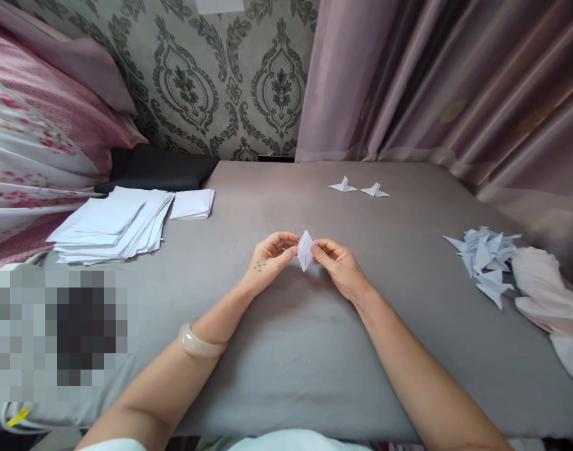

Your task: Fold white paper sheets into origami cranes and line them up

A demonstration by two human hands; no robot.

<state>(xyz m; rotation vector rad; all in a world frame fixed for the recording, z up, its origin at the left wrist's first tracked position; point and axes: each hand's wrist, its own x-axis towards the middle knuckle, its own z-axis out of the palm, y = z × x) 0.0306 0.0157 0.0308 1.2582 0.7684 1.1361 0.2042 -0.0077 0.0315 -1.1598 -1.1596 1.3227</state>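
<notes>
A small diamond of folded white paper (305,252) is held up over the middle of the grey cloth. My left hand (271,262) pinches its left corner between thumb and fingers. On the opposite corner, my right hand (339,263) has a similar pinch. The diamond stands nearly upright, its long axis vertical, and a crease shows near its lower tip. Farther back lie two folded paper cranes (374,190), side by side. A heap of folded paper cranes (487,252) sits to the right.
At left are a stack of white paper sheets (112,225) and a smaller stack of square paper (192,205). Behind them lies a black cushion-like item (161,166). Pale crumpled cloth (544,288) is at the right edge. Curtains hang along the back right. A blurred patch covers the lower left.
</notes>
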